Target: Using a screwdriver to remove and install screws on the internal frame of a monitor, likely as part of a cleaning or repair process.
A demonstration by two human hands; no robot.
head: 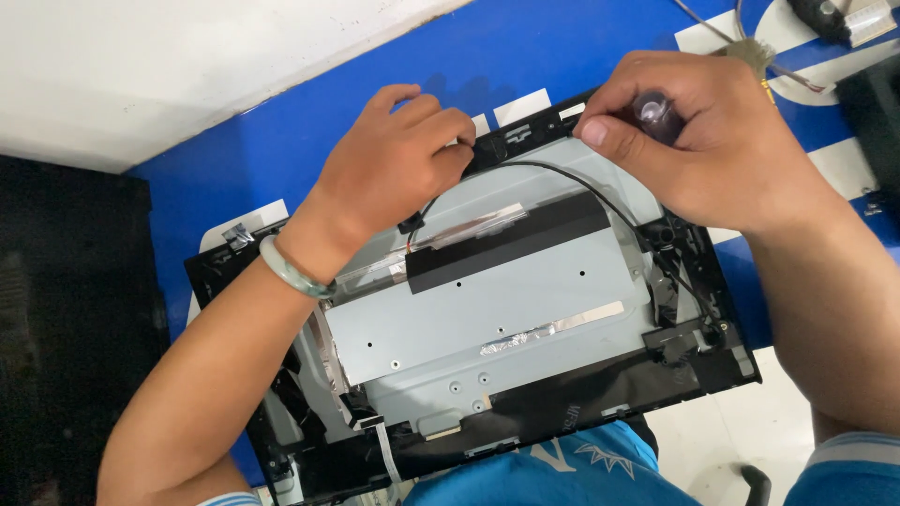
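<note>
**Hands at the panel's far edge**

Blue table (234, 178) carries an opened monitor back panel (487, 309). At its far edge, the left hand (389, 169) pinches the black frame (511, 141); the right hand (694, 141) is clenched on a dark-handled screwdriver (654, 112).

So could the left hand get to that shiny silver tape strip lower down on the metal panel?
Probably yes. The left hand pinches the frame's top edge, and the silver tape strip lies bare on the grey metal panel just below. Nothing covers it; only the black cable runs higher up.
</note>
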